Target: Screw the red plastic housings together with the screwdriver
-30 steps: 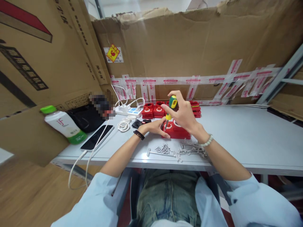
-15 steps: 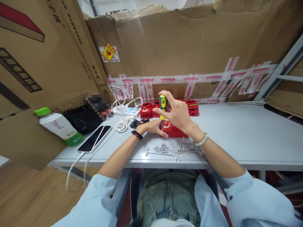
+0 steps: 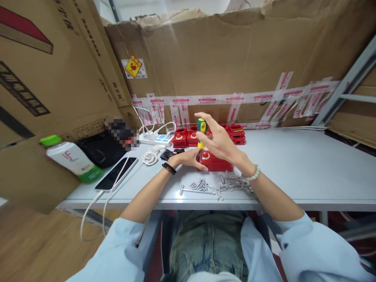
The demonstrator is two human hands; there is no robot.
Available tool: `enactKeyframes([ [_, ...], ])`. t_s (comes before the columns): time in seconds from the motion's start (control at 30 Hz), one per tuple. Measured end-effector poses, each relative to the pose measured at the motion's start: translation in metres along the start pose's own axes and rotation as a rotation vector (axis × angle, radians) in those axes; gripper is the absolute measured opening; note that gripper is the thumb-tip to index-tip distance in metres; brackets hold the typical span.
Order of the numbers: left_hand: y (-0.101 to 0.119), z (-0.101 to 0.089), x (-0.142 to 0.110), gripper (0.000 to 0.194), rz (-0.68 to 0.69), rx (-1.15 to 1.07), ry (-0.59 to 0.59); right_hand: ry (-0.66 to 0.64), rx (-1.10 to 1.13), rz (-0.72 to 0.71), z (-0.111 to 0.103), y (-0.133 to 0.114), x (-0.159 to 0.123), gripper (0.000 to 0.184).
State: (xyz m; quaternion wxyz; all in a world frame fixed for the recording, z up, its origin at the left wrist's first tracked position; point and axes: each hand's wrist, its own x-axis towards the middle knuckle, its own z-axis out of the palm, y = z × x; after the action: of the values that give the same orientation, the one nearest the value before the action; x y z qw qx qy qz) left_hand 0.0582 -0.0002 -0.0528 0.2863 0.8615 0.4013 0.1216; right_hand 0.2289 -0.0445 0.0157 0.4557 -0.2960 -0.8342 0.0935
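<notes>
A red plastic box (image 3: 216, 164) lies on the grey table (image 3: 293, 168) in front of me. My left hand (image 3: 188, 158) rests against the box's left side, fingers curled on it. My right hand (image 3: 220, 141) pinches the green and yellow handle of a screwdriver (image 3: 201, 133), other fingers spread. The screwdriver stands upright with its tip down on the box's top. A pile of screws (image 3: 200, 184) and metal hooks (image 3: 233, 184) lies near the table's front edge.
Several more red boxes (image 3: 188, 137) stand in a row at the back. To the left are a white power strip (image 3: 155, 138), a coiled cable (image 3: 149, 157), a phone (image 3: 116, 172), a black bag (image 3: 101, 148) and a green-capped bottle (image 3: 70, 157). Cardboard walls (image 3: 235, 58) surround the table.
The screwdriver stays upright on the red box while my right fingers shift round its handle. The view has drifted slightly, and my left hand holds still.
</notes>
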Motion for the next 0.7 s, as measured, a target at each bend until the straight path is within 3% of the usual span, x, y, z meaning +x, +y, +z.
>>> enactKeyframes([
  [0.13, 0.0006, -0.0003, -0.0005, 0.071, 0.022, -0.022, -0.005, -0.106, 0.167, -0.02, -0.0058, 0.0008, 0.0003, 0.045],
  [0.27, -0.0025, 0.0009, 0.0008, 0.065, 0.029, -0.012, 0.024, 0.036, -0.119, 0.025, -0.0023, -0.0022, -0.0004, 0.042],
  [0.33, -0.0036, 0.0015, 0.0014, 0.065, 0.027, -0.008, 0.048, 0.038, -0.189, 0.027, -0.0022, -0.0041, -0.001, 0.041],
  [0.5, -0.0032, 0.0018, 0.0018, 0.063, 0.054, -0.026, 0.031, -0.096, 0.06, -0.009, -0.0051, -0.0022, -0.0018, 0.044],
  [0.7, -0.0056, 0.002, 0.0022, 0.07, 0.061, -0.011, 0.059, 0.057, -0.191, 0.042, -0.003, -0.001, -0.0012, 0.041],
])
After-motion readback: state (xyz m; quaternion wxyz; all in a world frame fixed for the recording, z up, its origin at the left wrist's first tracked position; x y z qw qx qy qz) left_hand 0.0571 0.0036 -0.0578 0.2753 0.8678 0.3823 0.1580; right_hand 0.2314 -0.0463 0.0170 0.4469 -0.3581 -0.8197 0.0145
